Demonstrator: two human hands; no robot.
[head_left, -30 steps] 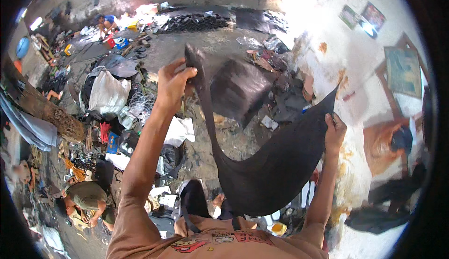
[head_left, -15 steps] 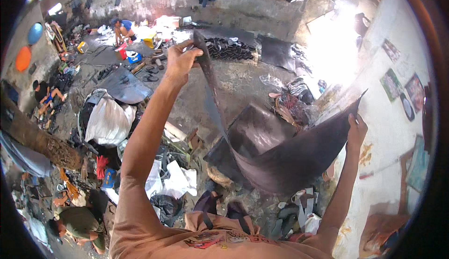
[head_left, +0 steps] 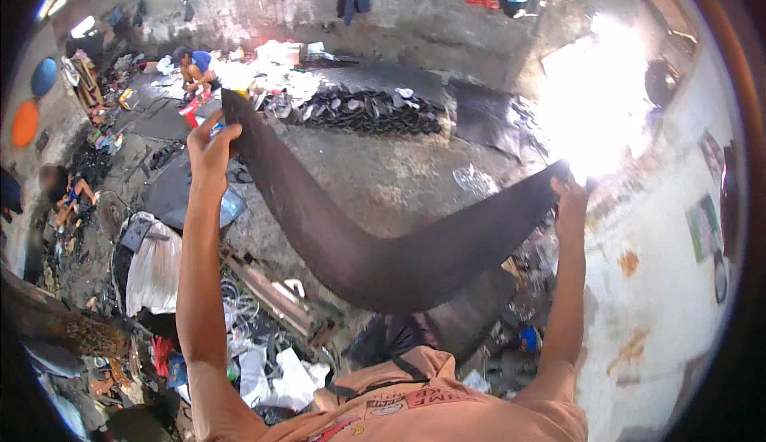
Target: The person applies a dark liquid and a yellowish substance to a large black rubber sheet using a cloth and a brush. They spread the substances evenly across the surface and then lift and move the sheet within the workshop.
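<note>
A long, dark brown-black flexible sheet (head_left: 371, 262), like rubber or leather, hangs in a deep curve between my two raised hands. My left hand (head_left: 211, 153) pinches its upper left end, thumb against fingers. At the right, my right hand (head_left: 570, 201) grips the other end near the bright glare. The sheet's middle sags in front of my body, clear of the ground. Below it, partly covered, another dark sheet (head_left: 475, 310) lies on the floor.
A pile of dark sole-like pieces (head_left: 367, 111) lies along the back. One person (head_left: 195, 71) squats at the far left, another (head_left: 72, 195) sits nearer. A white sack (head_left: 155, 270) stands left; scraps (head_left: 287, 378) litter the floor. A pale wall (head_left: 638, 298) rises close on my right.
My hands have spread farther apart, the left moving left and down, the right slightly left. The sheet has swung up and opened into a wide curve. My view has shifted.
</note>
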